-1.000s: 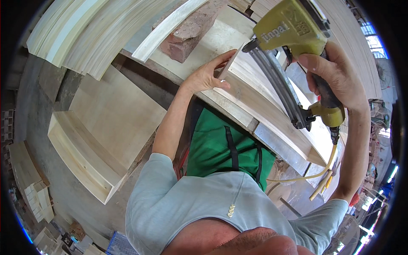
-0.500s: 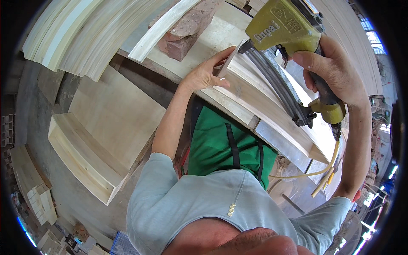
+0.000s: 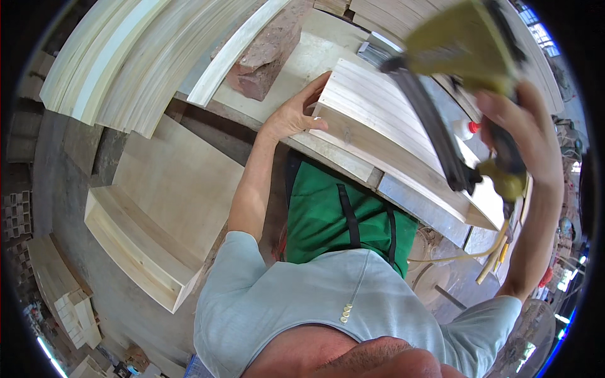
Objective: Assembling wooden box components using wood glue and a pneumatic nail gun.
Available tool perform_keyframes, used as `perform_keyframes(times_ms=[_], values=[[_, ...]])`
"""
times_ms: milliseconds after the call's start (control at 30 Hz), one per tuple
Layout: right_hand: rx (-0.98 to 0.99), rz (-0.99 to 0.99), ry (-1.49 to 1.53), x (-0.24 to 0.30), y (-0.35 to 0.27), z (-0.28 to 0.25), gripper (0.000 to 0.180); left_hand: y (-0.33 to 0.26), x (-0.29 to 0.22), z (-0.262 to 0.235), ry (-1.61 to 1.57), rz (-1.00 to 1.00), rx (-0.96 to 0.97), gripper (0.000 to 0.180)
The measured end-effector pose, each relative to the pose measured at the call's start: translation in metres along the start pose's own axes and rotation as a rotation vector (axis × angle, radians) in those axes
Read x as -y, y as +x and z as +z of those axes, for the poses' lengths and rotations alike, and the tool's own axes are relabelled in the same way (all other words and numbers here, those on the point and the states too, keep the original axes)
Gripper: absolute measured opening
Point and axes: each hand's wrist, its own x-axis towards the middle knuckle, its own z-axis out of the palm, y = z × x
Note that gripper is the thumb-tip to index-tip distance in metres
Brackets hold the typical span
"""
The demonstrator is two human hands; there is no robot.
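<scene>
A long, pale wooden box [image 3: 386, 97] lies at an angle across the workbench. My left hand [image 3: 295, 117] grips its left end, thumb on the near side and fingers curled behind the end board. In my right hand [image 3: 524, 129], an olive-green air nail gun [image 3: 463, 49] is held by its black handle, blurred by motion. The gun hangs over the right part of the box, its nose apart from the wood as far as the view shows. A yellow air hose [image 3: 482, 255] runs down from the gun's handle.
A reddish stone block [image 3: 265, 60] sits on the bench [image 3: 321, 38] behind my left hand, a curved wood strip [image 3: 236, 53] against it. Stacked curved boards [image 3: 120, 63] lie far left. Another wooden box [image 3: 142, 242] stands lower left. A red-capped bottle [image 3: 466, 129] is behind the gun.
The nail gun has lifted off the box's left end and moved right with my right hand. My left hand still grips the box; its top board is now uncovered.
</scene>
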Motion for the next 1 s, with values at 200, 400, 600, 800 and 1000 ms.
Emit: perform_keyframes(times_ms=[200,400,600,800,1000], values=[[-0.417,0.338,0.009,-0.069,-0.156,-0.080,0.032,-0.002,0.006,0.027,0.202,-0.018,-0.200,0.080],[-0.843,0.579,0.175,-0.161,-0.259,-0.092,0.026,-0.027,0.001,0.031,0.852,-0.148,-0.512,0.035],[-0.953,0.464,0.363,-0.203,-0.315,-0.111,0.023,-0.010,0.034,0.032,0.932,0.011,-0.482,0.034],[-0.997,0.555,0.072,-0.222,-0.323,-0.132,0.022,-0.012,0.028,0.034,0.919,-0.107,-0.539,0.039],[-0.644,0.769,-0.883,-0.377,-0.294,-0.111,0.031,-0.010,0.018,0.045,0.857,-0.037,-0.503,0.041]])
